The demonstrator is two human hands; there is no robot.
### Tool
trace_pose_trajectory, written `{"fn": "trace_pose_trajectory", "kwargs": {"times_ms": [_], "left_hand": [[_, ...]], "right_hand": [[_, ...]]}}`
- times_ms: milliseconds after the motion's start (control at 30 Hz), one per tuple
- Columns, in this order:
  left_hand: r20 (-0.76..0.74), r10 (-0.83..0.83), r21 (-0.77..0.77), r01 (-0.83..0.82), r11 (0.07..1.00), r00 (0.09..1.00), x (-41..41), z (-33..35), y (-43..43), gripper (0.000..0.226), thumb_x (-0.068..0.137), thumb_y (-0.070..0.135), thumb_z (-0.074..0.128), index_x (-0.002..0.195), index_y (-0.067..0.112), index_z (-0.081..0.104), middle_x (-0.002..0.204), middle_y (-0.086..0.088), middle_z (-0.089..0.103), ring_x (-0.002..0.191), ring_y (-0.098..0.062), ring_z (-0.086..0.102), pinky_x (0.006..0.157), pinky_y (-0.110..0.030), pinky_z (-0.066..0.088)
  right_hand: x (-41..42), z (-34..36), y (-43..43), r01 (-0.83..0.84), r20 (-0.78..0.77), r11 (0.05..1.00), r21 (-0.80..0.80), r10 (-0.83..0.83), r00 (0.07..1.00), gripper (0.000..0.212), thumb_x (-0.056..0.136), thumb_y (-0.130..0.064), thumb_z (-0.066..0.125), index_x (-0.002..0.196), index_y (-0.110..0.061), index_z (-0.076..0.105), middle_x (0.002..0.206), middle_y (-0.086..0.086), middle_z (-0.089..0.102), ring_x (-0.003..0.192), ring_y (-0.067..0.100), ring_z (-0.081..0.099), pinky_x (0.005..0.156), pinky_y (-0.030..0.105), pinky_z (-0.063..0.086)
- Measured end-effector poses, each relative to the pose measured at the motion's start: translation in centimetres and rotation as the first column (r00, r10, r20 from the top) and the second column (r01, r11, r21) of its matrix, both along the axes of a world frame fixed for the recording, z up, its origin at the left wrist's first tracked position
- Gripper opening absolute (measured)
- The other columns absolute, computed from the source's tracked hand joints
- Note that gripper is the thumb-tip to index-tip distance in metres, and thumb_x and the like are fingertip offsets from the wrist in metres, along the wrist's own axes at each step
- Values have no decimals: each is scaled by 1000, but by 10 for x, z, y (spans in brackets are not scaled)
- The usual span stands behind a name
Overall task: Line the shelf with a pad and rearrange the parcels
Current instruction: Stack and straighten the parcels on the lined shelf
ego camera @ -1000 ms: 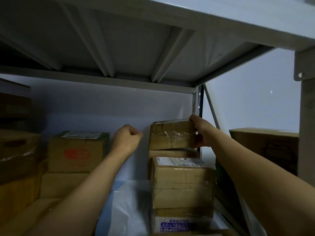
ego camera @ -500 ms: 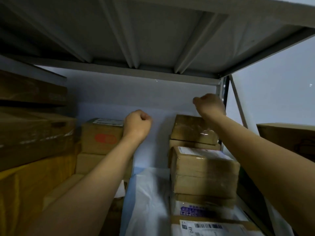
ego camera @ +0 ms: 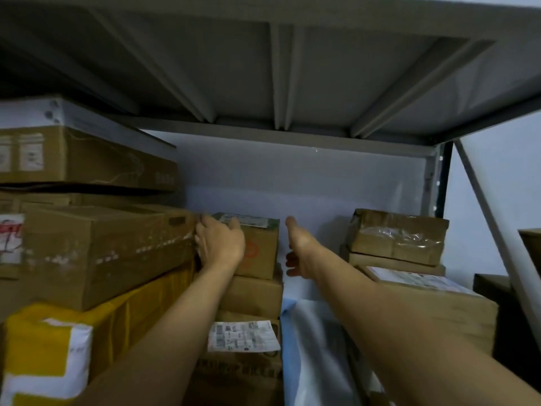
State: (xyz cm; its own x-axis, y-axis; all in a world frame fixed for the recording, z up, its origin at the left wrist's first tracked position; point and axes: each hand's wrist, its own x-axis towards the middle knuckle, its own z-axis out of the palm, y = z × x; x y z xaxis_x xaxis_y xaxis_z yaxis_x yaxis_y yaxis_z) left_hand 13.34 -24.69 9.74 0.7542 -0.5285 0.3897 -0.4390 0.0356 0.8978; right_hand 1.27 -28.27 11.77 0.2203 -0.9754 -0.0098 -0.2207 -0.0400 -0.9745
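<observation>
A small cardboard box with a red logo [ego camera: 259, 250] tops the middle stack at the back of the shelf. My left hand [ego camera: 219, 244] is on its left top corner, with the fingers curled over the edge and the thumb on top. My right hand [ego camera: 298, 254] hovers just right of that box with its fingers spread, holding nothing. A pale blue and white pad [ego camera: 307, 332] covers the shelf floor between the stacks. On the right, a tape-wrapped parcel [ego camera: 398, 235] lies on top of a stack that includes a labelled box [ego camera: 424, 294].
A large brown box [ego camera: 102, 250] sits on a yellow parcel [ego camera: 58, 341] at the left, touching my left hand. More boxes [ego camera: 82, 159] are piled above it. The upper shelf's ribbed underside [ego camera: 281, 83] is close overhead. A diagonal brace [ego camera: 483, 215] stands at the right.
Both fists have opened. My left hand moved onto the red-logo box, and my right hand left the right stack for the gap beside that box. The view swung left.
</observation>
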Motion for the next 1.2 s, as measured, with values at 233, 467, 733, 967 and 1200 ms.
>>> {"fn": "trace_pose_trajectory", "kwargs": {"times_ms": [233,467,733,967,1200], "left_hand": [[-185,-99,-43,92,995,978,12,-12,-12,66,97,37,43,149,8,17,154,-14,27,140,-33,29,114,-41,22],[-229,-185,-164,150,975,956,-4,-4,2,59,96,29,49,144,8,23,149,-14,28,131,-33,37,100,-38,36],[-211,-308,-435,193,879,928,-29,-3,26,25,99,35,37,108,12,33,109,-13,51,93,-24,52,78,-35,44],[-139,-335,-555,207,806,932,-85,0,61,21,98,36,40,84,20,35,80,4,44,78,-20,52,81,-49,51],[55,-436,-495,404,769,898,-155,11,87,5,96,25,45,93,21,43,87,-3,55,78,-25,55,67,-34,43]], "right_hand": [[5,-17,-15,-47,71,999,14,45,996,67,98,-59,16,129,-9,49,106,12,57,94,21,54,79,28,45],[6,-14,-9,-22,209,1000,-16,25,977,57,88,-70,34,117,-23,52,88,5,56,81,19,51,76,29,39],[-27,0,21,100,402,953,-286,25,915,53,85,-38,58,132,-22,39,104,4,56,89,17,55,70,31,47],[-83,16,76,289,330,846,-449,-143,933,88,53,-76,56,129,-32,48,128,7,49,111,24,53,98,46,46],[-164,18,109,473,360,746,-469,-328,874,62,76,-77,37,115,-31,54,113,0,60,100,17,56,92,40,47]]}}
